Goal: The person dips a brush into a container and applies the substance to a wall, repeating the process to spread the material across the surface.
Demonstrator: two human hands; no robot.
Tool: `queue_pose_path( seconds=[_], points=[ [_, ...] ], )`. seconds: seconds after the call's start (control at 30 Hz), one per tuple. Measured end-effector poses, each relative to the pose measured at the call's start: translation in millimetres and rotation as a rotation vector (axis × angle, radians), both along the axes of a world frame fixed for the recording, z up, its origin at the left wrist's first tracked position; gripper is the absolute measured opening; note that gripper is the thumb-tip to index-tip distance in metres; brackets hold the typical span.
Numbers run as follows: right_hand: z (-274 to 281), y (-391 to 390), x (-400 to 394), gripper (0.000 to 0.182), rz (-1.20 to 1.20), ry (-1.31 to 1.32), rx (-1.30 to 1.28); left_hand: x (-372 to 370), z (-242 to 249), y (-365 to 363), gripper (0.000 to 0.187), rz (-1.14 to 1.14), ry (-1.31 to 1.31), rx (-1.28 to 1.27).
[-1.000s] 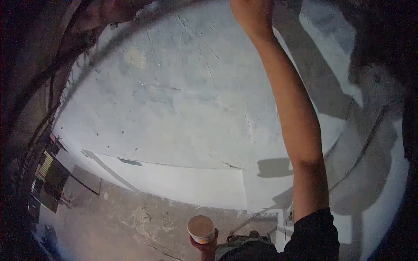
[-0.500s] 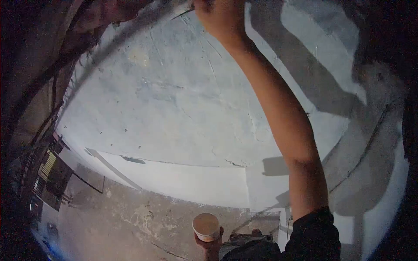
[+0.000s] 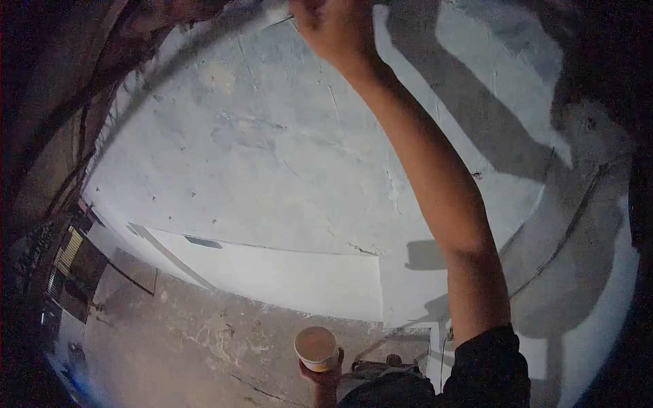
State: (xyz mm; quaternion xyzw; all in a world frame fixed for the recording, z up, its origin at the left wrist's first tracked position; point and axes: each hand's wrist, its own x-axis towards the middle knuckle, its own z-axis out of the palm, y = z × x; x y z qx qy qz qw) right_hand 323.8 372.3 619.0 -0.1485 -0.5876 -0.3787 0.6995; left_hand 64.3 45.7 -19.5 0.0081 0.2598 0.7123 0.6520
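Note:
At the bottom, below the wall, my left hand (image 3: 322, 375) is wrapped round a small white tub (image 3: 315, 348) with a brownish round top. My right arm stretches up across the pale, patchy wall (image 3: 272, 183). At the top edge of the view my right hand (image 3: 338, 30) is closed, its fingers partly cut off by the frame. A thin dark edge and a pale patch show just left of those fingers, close to the upper wall; I cannot tell what the hand holds.
Cracks and rough spots mark the wall, and a smooth white band (image 3: 292, 282) runs along its lower part. Below lies a stained grey floor (image 3: 163, 340). A dark cable (image 3: 575, 214) hangs at the right. Dark folded material (image 3: 54, 115) borders the upper left.
My right hand has shifted slightly left along the top of the wall. The tub in my left hand sits slightly further left and higher, as the whole view shifts a little.

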Motion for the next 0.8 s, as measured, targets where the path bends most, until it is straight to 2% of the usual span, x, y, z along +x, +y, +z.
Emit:
queue_pose_path(
  seconds=[0.03, 0.1, 0.13, 0.2, 0.23, 0.3, 0.33, 0.37, 0.43, 0.47, 0.53, 0.57, 0.63, 0.67, 0.73, 0.77, 0.8],
  points=[
    [2.5, -0.7, -3.0, 0.025, 0.002, -0.004, 0.003, -0.6, -4.3, 3.1, 0.082, 0.008, -0.037, 0.005],
    [4.6, -0.2, -4.8, 0.026, 0.234, 0.054, 0.035, -0.8, -8.1, 7.2, 0.081, 0.016, -0.106, 0.008],
    [3.2, -0.2, -2.8, 0.026, 0.227, 0.058, 0.03, -2.3, -9.6, 5.6, 0.081, 0.016, -0.136, 0.003],
    [1.2, -0.6, 0.8, 0.027, -0.065, -0.048, -0.073, -2.6, -5.0, 0.4, 0.081, 0.011, -0.164, -0.009],
    [0.9, -2.6, 7.7, 0.027, -0.067, -0.048, -0.074, -3.1, -2.7, -0.7, 0.082, 0.024, -0.17, -0.037],
    [2.9, -7.2, 24.5, 0.028, -0.052, 0.115, -0.048, 1.0, 3.6, 1.4, 0.091, 0.053, -0.191, -0.084],
    [7.0, -4.5, 24.2, 0.027, 0.252, 0.171, 0.083, 2.3, 6.8, 3.2, 0.098, 0.069, -0.198, -0.107],
    [6.4, -6.8, 27.7, 0.027, 0.252, 0.175, 0.083, 0.5, 8.6, 2.3, 0.106, 0.083, -0.2, -0.135],
    [6.9, -14.3, 42.7, 0.026, -0.073, 0.157, -0.348, -2.4, 3.6, 1.7, 0.104, 0.076, -0.199, -0.111],
    [9.6, -19.8, 46.1, 0.026, -0.077, 0.155, -0.345, -3.6, 3.2, 2.7, 0.103, 0.069, -0.198, -0.095],
    [13.1, -30.4, 48.4, 0.029, 0.179, 0.13, 0.18, -4.6, 1.0, 2.5, 0.101, 0.061, -0.191, -0.068],
    [16.6, -28.9, 51.0, 0.029, 0.18, 0.124, 0.184, -4.9, -0.3, 3.3, 0.1, 0.057, -0.186, -0.053],
    [18.1, -27.4, 58.6, 0.026, 0.405, -0.075, 0.078, -9.2, -1.9, 4.9, 0.099, 0.055, -0.171, -0.034],
    [12.6, -24.1, 68.4, 0.026, 0.399, -0.073, 0.08, -10.4, -6.1, 4.1, 0.098, 0.053, -0.174, -0.026],
    [4.5, -25.4, 84.3, 0.021, -0.095, 0.018, -0.161, -15.6, -16.2, 5.3, 0.097, 0.053, -0.187, 0.0],
    [7.6, -28.4, 85.4, 0.021, -0.103, 0.005, -0.15, -19.8, -24.8, 5.1, 0.096, 0.052, -0.224, 0.016],
    [9.2, -40.3, 80.1, 0.018, 0.15, 0.032, -0.074, -7.7, -7.4, 7.0, 0.096, 0.046, -0.239, 0.025]
  ],
)
